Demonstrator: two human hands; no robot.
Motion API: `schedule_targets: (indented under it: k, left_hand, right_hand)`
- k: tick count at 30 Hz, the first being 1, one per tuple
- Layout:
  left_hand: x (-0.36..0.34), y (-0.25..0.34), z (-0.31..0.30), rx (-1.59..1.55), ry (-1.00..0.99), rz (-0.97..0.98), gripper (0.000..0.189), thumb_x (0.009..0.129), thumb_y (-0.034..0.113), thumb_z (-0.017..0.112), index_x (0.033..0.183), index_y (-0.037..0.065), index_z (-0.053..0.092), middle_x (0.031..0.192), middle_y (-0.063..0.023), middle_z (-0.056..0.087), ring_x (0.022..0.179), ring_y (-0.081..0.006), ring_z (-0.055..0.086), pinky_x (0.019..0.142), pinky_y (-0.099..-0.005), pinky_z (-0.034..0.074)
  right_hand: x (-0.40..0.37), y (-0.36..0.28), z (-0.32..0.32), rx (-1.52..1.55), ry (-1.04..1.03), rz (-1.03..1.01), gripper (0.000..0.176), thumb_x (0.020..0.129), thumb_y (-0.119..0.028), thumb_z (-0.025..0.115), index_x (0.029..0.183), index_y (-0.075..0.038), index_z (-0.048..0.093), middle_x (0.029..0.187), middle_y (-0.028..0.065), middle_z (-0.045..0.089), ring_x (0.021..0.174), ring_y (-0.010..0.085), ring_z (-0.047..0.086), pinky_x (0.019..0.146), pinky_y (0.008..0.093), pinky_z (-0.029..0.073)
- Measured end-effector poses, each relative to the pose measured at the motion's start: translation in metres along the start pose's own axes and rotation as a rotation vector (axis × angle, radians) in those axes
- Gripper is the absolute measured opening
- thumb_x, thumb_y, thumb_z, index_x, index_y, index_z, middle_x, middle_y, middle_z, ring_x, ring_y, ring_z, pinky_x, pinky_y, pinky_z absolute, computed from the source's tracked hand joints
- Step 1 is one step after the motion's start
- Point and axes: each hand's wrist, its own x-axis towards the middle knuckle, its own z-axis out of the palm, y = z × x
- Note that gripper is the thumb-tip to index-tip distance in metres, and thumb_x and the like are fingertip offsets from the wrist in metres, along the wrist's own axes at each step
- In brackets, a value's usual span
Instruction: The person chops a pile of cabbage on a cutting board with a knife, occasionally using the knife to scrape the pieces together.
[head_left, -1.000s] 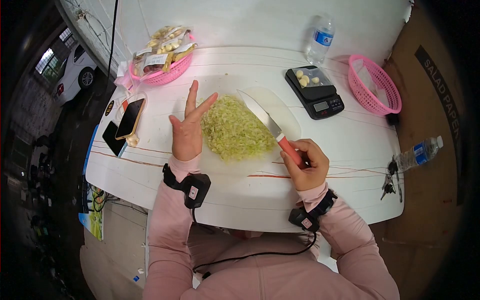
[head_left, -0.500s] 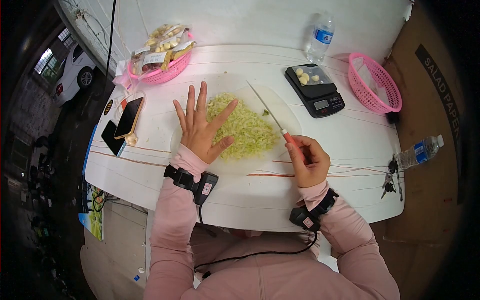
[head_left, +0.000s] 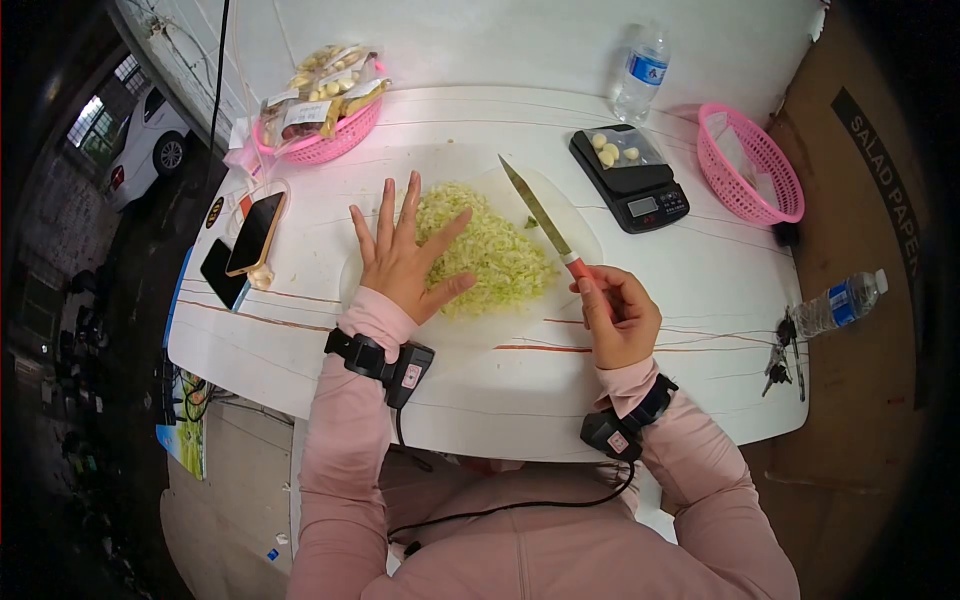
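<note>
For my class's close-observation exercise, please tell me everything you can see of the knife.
The knife has a slim, pointed blade that looks metal and a red handle, with a pale band where they join. The right hand grips the handle, partly hiding it. The blade slants forward and left over the pale board, to the right of the chopped greens; whether it touches the board is unclear.

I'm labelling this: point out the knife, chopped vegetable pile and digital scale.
Knife (head_left: 547, 222), head view, on the blade.
Chopped vegetable pile (head_left: 490, 252), head view, on its middle.
Digital scale (head_left: 634, 182), head view, on its black body.
</note>
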Motion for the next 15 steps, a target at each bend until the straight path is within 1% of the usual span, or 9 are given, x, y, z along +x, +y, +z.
schedule_targets:
  k: [5, 10, 15]
  left_hand:
    - [-0.0016, 0.0004, 0.0001, -0.047, -0.019, 0.003, 0.067, 0.088, 0.075, 0.041, 0.143, 0.037, 0.050, 0.162, -0.0210, 0.008, 0.149, -0.0449, 0.001, 0.110, -0.0687, -0.009]
    - [-0.0021, 0.0018, -0.0015, -0.086, -0.028, 0.013, 0.060, 0.089, 0.069, 0.048, 0.138, 0.036, 0.056, 0.163, -0.0186, 0.011, 0.149, -0.0432, 0.002, 0.110, -0.0674, -0.012]
    - [-0.0023, 0.0030, -0.0061, -0.091, -0.035, 0.023, 0.056, 0.089, 0.065, 0.051, 0.136, 0.036, 0.058, 0.162, -0.0181, 0.013, 0.149, -0.0430, 0.003, 0.110, -0.0665, -0.014]
  right_hand:
    - [-0.0002, -0.0011, 0.0016, 0.007, 0.011, -0.010, 0.016, 0.092, -0.005, 0.067, 0.106, 0.004, 0.065, 0.085, 0.0039, 0.069, 0.072, 0.0039, 0.056, 0.067, 0.0175, 0.045]
    - [-0.0007, -0.0040, 0.0016, -0.028, 0.005, 0.009, 0.016, 0.092, -0.006, 0.068, 0.104, 0.003, 0.066, 0.083, 0.0021, 0.068, 0.069, 0.0035, 0.054, 0.064, 0.0178, 0.044]
    - [-0.0005, -0.0033, 0.0016, -0.026, 0.001, 0.004, 0.016, 0.092, -0.007, 0.068, 0.105, 0.003, 0.066, 0.082, 0.0021, 0.068, 0.068, 0.0034, 0.053, 0.064, 0.0179, 0.044]
